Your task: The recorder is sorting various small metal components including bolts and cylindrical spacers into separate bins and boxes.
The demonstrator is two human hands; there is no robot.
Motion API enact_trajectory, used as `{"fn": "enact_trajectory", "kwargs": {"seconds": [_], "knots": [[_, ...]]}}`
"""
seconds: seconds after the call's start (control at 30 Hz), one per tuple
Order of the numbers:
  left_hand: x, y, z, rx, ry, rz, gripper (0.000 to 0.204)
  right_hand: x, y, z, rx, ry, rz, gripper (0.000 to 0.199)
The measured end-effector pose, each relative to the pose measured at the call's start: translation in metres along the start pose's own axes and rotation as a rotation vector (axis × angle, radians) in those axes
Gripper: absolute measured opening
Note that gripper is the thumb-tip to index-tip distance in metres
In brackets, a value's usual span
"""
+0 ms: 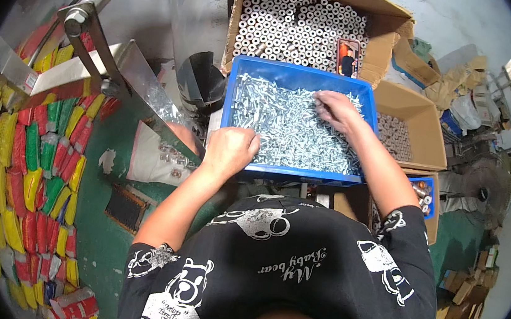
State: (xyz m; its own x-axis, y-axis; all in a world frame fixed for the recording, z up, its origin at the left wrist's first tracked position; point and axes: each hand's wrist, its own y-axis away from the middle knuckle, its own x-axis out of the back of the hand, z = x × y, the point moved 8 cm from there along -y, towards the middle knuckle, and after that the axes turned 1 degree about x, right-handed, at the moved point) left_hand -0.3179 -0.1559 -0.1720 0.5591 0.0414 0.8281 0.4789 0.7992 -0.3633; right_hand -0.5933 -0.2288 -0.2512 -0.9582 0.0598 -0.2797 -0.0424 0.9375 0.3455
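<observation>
A blue plastic bin in front of me is filled with a loose layer of small silver screws. My left hand is at the bin's near left corner, its fingers curled in and the thumb against them. Whatever it may hold is hidden. Over the screws at the right side is my right hand, fingers bent and drawn together just above or touching the pile. I cannot make out what is between its fingertips.
Behind the bin, a cardboard box holds rows of round metal pieces with holes, and a phone. More boxes stand to the right. A metal lever arm rises at the left, near colourful packed bags. A fan stands right.
</observation>
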Motion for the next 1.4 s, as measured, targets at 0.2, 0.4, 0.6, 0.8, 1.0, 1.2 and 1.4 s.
{"fn": "enact_trajectory", "kwargs": {"seconds": [0.2,0.4,0.6,0.8,1.0,1.2,1.4], "knots": [[0.005,0.002,-0.002,-0.047,0.146,0.064,0.025,-0.064,-0.065,-0.008,0.300,1.569,0.246,0.023],[0.006,0.002,-0.004,-0.071,0.216,0.067,0.025,-0.090,-0.068,0.014,0.316,1.854,0.152,0.021],[0.005,0.000,-0.001,-0.098,0.208,0.022,0.027,-0.101,-0.056,0.004,0.554,1.979,0.040,0.018],[0.007,0.003,-0.005,-0.063,0.186,0.005,0.026,-0.097,-0.020,-0.027,0.557,1.649,0.220,0.019],[0.005,0.003,-0.003,-0.070,0.153,0.057,0.026,-0.163,-0.006,-0.061,0.532,1.126,-0.027,0.025],[0.001,0.001,0.002,-0.077,0.114,0.063,0.025,-0.253,-0.079,-0.060,0.192,1.007,-0.145,0.032],[0.002,0.002,0.001,-0.046,0.056,0.048,0.025,-0.184,-0.021,-0.083,0.711,0.860,-0.026,0.037]]}}
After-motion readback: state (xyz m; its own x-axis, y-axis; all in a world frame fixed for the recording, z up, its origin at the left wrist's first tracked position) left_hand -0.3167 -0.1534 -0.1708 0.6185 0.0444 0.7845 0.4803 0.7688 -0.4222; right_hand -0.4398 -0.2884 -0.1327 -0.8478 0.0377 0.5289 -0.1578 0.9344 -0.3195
